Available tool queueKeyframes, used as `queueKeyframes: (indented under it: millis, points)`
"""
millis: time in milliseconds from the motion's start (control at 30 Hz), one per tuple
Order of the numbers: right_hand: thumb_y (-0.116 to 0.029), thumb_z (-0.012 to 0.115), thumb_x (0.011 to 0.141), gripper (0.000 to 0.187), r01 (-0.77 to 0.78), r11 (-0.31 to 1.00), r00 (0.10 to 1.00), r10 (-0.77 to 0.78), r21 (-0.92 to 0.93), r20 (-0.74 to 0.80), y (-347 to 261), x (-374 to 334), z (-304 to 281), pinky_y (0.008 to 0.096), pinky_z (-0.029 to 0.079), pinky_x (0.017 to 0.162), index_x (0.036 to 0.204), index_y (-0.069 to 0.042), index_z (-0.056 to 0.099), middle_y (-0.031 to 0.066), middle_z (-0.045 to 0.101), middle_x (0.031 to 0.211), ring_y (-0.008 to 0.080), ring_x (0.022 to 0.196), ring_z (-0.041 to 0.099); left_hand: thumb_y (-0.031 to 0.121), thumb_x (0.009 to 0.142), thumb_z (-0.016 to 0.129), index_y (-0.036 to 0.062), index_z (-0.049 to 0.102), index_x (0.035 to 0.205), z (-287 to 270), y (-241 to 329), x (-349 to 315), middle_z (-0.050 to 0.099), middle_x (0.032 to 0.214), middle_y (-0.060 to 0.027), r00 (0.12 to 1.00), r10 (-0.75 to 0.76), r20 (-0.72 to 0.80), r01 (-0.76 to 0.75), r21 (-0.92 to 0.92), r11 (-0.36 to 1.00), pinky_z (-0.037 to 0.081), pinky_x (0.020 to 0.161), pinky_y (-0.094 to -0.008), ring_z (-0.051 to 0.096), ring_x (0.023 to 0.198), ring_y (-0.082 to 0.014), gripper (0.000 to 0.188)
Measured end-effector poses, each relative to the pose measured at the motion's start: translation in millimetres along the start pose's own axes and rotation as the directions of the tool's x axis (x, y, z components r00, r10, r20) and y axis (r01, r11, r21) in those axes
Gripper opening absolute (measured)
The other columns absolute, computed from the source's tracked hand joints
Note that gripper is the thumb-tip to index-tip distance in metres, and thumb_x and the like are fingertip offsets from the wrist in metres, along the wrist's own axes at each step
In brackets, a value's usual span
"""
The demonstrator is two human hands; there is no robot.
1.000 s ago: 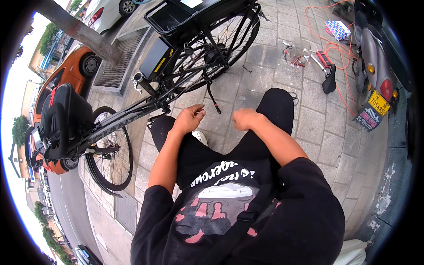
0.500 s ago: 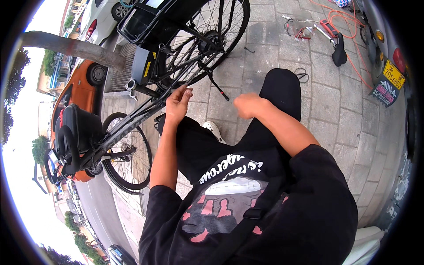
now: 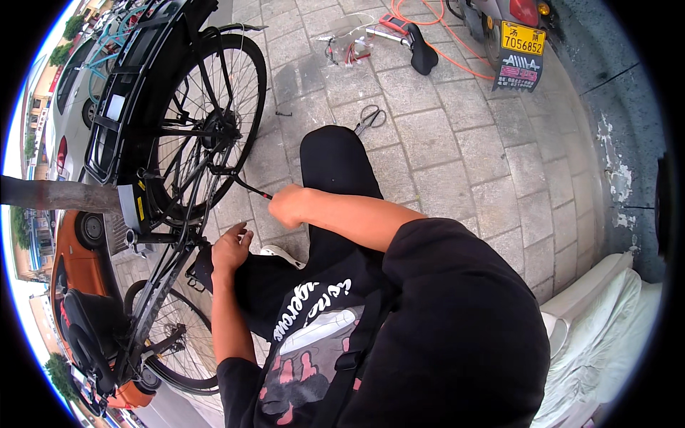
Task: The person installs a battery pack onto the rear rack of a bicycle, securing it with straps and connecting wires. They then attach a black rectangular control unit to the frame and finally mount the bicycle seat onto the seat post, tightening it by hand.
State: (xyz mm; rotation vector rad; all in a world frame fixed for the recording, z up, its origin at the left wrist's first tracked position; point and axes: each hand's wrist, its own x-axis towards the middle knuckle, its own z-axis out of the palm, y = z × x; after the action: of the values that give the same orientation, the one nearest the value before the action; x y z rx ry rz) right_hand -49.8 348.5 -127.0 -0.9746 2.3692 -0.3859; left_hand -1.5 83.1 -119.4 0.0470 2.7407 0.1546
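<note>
From here, I see a person sitting close to a big black bike (image 3: 189, 234). Call straight ahead of the person twelve o'clock. The bike is on the left, about nine to ten o'clock from the hands, and its long way runs from seven to one.

The left hand (image 3: 232, 248) is nearer the bike's frame. Its fingers are a bit bent and apart, and I see nothing in it. The right hand (image 3: 287, 205) is curled up like a ball. I cannot tell if it holds something small.

The bike's kickstand (image 3: 251, 188) is a thin black leg that slants from ten down to four. Its tip is right by the right hand, at ten o'clock from it. I cannot tell if they touch.

The ground is grey stone slabs (image 3: 437, 143). At one to two o'clock from the right hand, some scissors (image 3: 364, 124) lie by the right knee (image 3: 332, 146). Farther out that way is a black bike seat (image 3: 422, 57), with an orange cord (image 3: 467, 52) near it. At four o'clock is something white and wrinkly (image 3: 606, 335).
</note>
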Motion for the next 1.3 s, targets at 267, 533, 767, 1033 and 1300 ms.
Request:
queueKeyframes:
  millis: [267,533,767,1033,1300]
  points:
    - [-0.008,0.072,0.084,0.029,-0.031,0.998,0.999,0.031,0.05,0.011,8,-4,11,0.0482,0.063,0.087,0.11,-0.003,0.084,0.016,0.082,0.117,0.0341,0.107,0.079,0.015,0.108,0.071,-0.0028,0.064,0.148,-10,0,-17,0.078,0.128,-0.0173,0.986,0.165,-0.041,-0.15,-0.666,0.731,0.057,0.1,-0.0336,0.074,0.115,-0.0216,0.044]
    - [-0.018,0.066,0.094,0.026,-0.049,0.992,0.997,0.055,0.116,-0.046,13,-20,-15,0.0511,0.06,0.09,0.109,-0.002,0.081,0.019,0.08,0.112,0.0382,0.108,0.077,0.015,0.112,0.067,-0.0043,0.061,0.15,-24,-46,-68,0.078,0.122,-0.0128,0.808,-0.212,-0.55,-0.331,-0.72,0.609,0.056,0.104,-0.0331,0.073,0.113,-0.0182,0.042]
    - [-0.038,0.072,0.102,0.04,-0.051,0.858,0.501,0.465,0.512,-0.73,107,-118,-123,0.042,0.053,0.067,0.09,-0.001,0.076,0.0158,0.069,0.073,0.0276,0.068,0.067,0.011,0.111,0.065,-0.0047,0.056,0.154,-14,-54,-54,0.07,0.139,-0.02,0.719,-0.224,-0.657,-0.421,-0.669,0.612,0.057,0.104,-0.0355,0.075,0.114,-0.0246,0.046]
    - [-0.04,0.077,0.094,0.056,-0.437,0.433,0.084,0.893,0.789,-0.443,437,-139,-25,0.0454,0.055,0.107,0.129,0.003,0.073,0.026,0.077,0.125,0.0395,0.121,0.073,0.011,0.11,0.065,-0.0066,0.064,0.142,-38,-53,-26,0.072,0.129,-0.0185,0.79,-0.14,-0.597,-0.171,-0.434,0.885,0.055,0.095,-0.0355,0.07,0.108,-0.0255,0.037]
    - [-0.036,0.081,0.091,0.091,-0.59,0.022,-0.217,0.958,0.807,-0.185,630,-121,-30,0.0479,0.044,0.124,0.164,0.0,0.041,0.0267,0.052,0.162,0.043,0.148,0.053,0.017,0.108,0.064,-0.0073,0.067,0.136,-44,-37,1,0.073,0.124,-0.0235,0.832,-0.219,-0.51,0.062,-0.306,0.95,0.055,0.096,-0.0441,0.071,0.107,-0.0363,0.038]
